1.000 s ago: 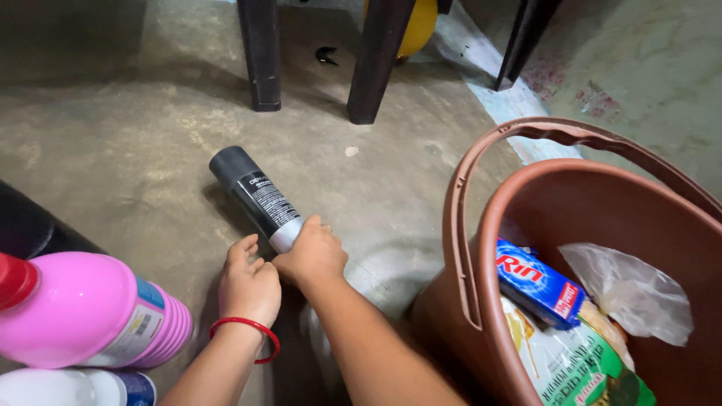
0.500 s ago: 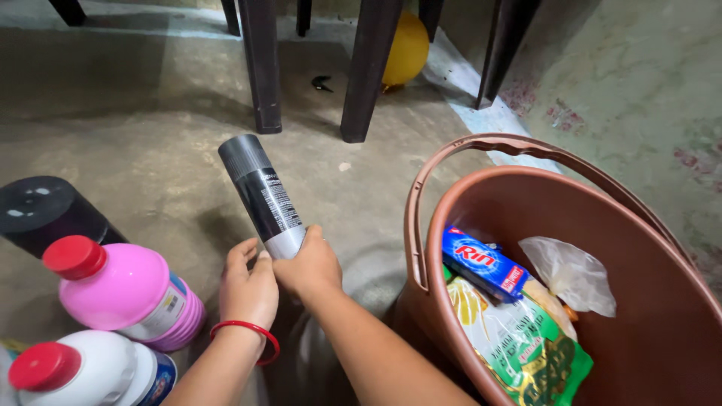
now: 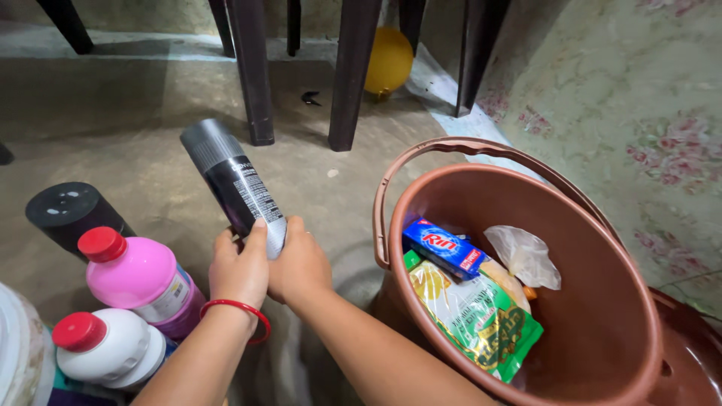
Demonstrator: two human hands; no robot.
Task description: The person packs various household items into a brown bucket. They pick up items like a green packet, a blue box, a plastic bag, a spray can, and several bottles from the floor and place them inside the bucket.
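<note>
Now both hands, left (image 3: 239, 271) and right (image 3: 301, 263), clasp spray can (image 3: 232, 180) base; long axis tilted, cap up-left.

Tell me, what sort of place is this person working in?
Probably the floor of a home. The concrete floor has dark furniture legs standing on it, a flowered wall runs alongside, and cleaning bottles sit near a brown bucket of groceries. Both hands hold a black spray can.

The spray can (image 3: 233, 184) I'm holding is a slim black cylinder with a grey cap and a silver base. It tilts up and to the left, lifted clear of the floor, base gripped low.
</note>
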